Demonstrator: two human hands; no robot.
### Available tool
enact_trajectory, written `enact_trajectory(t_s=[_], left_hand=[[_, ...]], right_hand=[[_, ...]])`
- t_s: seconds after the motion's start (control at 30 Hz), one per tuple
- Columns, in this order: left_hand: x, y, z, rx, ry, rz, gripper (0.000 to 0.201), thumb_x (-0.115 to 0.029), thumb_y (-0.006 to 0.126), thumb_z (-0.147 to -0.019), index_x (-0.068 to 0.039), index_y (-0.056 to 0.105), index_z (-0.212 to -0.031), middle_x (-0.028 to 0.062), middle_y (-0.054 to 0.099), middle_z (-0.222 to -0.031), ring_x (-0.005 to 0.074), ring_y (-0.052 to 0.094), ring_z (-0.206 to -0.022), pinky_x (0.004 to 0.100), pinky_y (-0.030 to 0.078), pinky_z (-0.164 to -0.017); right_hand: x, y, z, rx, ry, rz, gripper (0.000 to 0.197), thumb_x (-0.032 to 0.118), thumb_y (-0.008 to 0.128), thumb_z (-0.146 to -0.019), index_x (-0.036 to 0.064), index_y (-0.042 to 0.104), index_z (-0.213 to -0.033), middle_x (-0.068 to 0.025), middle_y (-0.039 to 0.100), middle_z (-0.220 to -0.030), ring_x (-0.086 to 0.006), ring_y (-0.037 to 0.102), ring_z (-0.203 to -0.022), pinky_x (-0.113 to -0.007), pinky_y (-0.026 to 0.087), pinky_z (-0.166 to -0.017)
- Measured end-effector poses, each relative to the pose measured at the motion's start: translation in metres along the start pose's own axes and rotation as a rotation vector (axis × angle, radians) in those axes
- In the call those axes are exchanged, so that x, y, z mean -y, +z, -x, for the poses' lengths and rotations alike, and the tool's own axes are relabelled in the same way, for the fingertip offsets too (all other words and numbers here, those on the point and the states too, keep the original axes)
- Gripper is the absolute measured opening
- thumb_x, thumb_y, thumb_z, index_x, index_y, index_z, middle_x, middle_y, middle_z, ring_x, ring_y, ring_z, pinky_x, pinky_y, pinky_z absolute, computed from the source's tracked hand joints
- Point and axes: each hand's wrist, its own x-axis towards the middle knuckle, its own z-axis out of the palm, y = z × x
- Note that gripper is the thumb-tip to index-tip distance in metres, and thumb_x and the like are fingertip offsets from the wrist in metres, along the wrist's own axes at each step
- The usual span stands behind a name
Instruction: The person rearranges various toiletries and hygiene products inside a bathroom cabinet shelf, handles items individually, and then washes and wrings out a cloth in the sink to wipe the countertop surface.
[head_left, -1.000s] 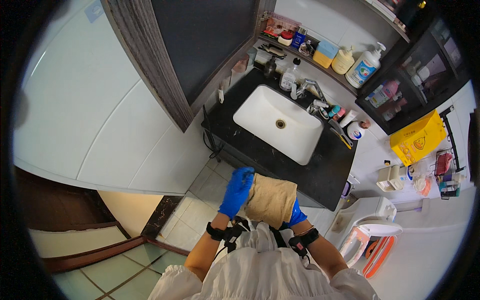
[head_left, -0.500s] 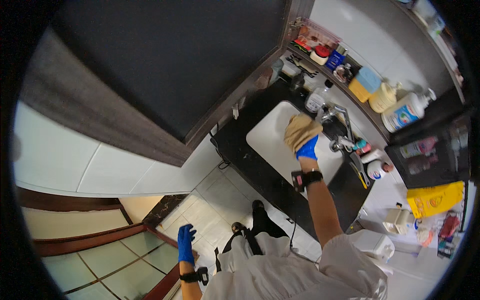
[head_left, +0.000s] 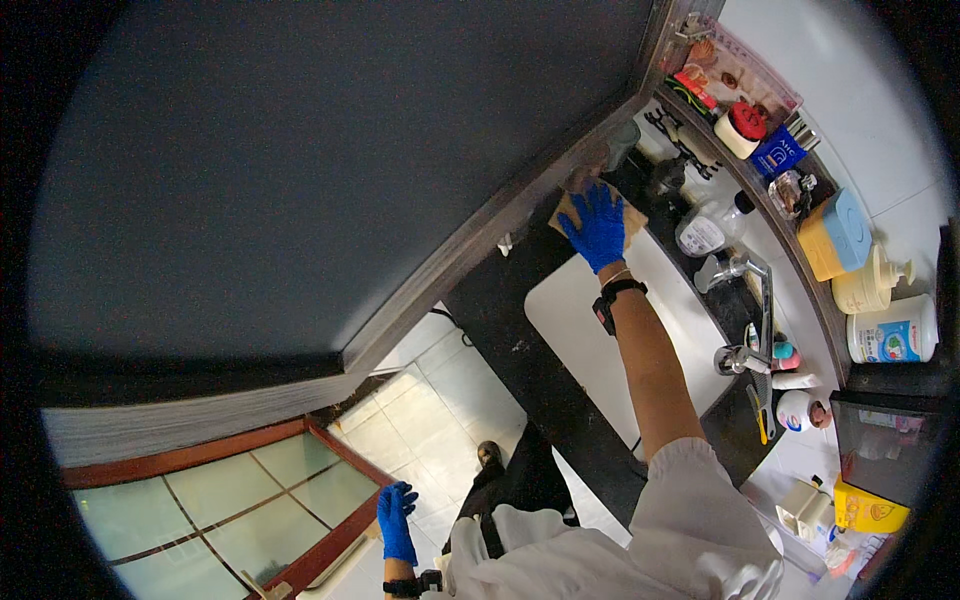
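My right hand [head_left: 598, 228], in a blue rubber glove, lies flat with its fingers spread on a tan cloth [head_left: 634, 222]. The cloth is laid out on the black countertop [head_left: 497, 300] at the far end of the white sink basin [head_left: 620, 335]. Part of it is hidden under the palm. My left hand [head_left: 397, 522], gloved in blue too, hangs low over the floor with loosely bent fingers and nothing visible in them. A clear bottle with a black cap [head_left: 710, 228] stands right of the cloth, near the silver faucet [head_left: 745, 275].
A dark cabinet door [head_left: 330, 190] hangs open close to the right hand. Along the right runs a shelf holding a yellow-and-blue container [head_left: 838, 237] and pump bottles [head_left: 868, 285]. A yellow-handled tool [head_left: 763, 415] and a white bottle [head_left: 800, 410] sit beside the faucet.
My right hand has moved from over the basin to the counter's far end. The cloth, bunched before, is now spread flatter beneath it. The view has shifted closer to the sink.
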Motion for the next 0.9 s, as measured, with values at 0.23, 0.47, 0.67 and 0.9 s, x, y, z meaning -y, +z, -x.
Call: enact_trajectory(t_s=[0.23, 0.47, 0.67, 0.9], left_hand=[[0.002, 0.008, -0.016, -0.052, 0.036, 0.279, 0.026, -0.031, 0.052, -0.094, -0.008, 0.059, -0.104, 0.0062, 0.066, -0.094, 0.0154, 0.064, -0.079, 0.0254, 0.047, -0.066], [-0.052, 0.033, -0.01, -0.072, 0.021, 0.283, 0.025, -0.03, 0.051, -0.094, -0.008, 0.06, -0.103, 0.0064, 0.066, -0.093, 0.0165, 0.064, -0.079, 0.0265, 0.048, -0.068], [-0.055, 0.037, -0.004, -0.015, -0.006, 0.314, 0.026, -0.032, 0.052, -0.093, -0.009, 0.06, -0.104, 0.0059, 0.066, -0.095, 0.0166, 0.064, -0.084, 0.0277, 0.048, -0.071], [-0.077, 0.043, -0.002, 0.008, 0.052, 0.262, 0.027, -0.033, 0.049, -0.094, -0.01, 0.06, -0.104, 0.0052, 0.066, -0.096, 0.0154, 0.063, -0.084, 0.0296, 0.048, -0.073]], right_hand=[[0.089, 0.004, 0.026, 0.042, -0.299, -0.217, 0.057, 0.045, 0.055, -0.085, 0.013, 0.048, -0.131, -0.0161, 0.044, -0.134, -0.0378, 0.036, -0.127, -0.055, 0.024, -0.106], [0.142, -0.009, 0.065, 0.113, -0.362, -0.37, 0.053, 0.041, 0.056, -0.084, 0.0144, 0.05, -0.13, -0.0144, 0.044, -0.135, -0.0361, 0.038, -0.126, -0.052, 0.023, -0.107], [0.171, -0.019, 0.093, 0.082, -0.391, -0.338, 0.059, 0.045, 0.059, -0.079, 0.0161, 0.05, -0.13, -0.0126, 0.041, -0.139, -0.0354, 0.033, -0.13, -0.053, 0.021, -0.107], [0.19, -0.048, 0.139, 0.189, -0.257, -0.227, 0.065, 0.048, 0.059, -0.078, 0.0184, 0.045, -0.134, -0.0165, 0.03, -0.144, -0.0389, 0.023, -0.133, -0.062, 0.015, -0.104]])
